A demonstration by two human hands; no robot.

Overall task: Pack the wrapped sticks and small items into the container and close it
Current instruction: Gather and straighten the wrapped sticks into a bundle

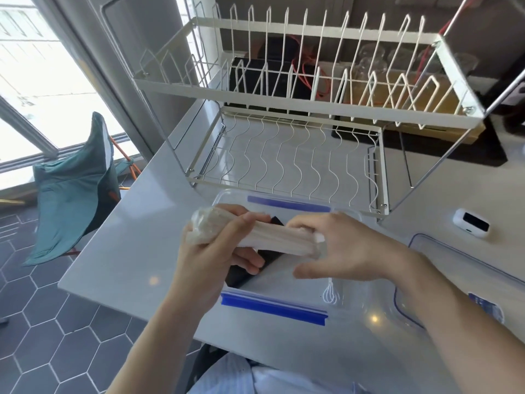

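Both hands hold a wrapped bundle of sticks above an open clear container near the front edge of a white counter.

The left hand grips the bundle's left end, fingers curled round the crinkled clear wrap; the right hand pinches its right end, remaining fingers spread. The bundle lies roughly level, hiding part of the container's interior, where a dark item rests toward the left wall. Blue clasps mark the container's near and far rims. Its clear lid lies just beside it on the right. A white two-tier dish rack stands behind the container; a small white device sits near the counter's right edge.
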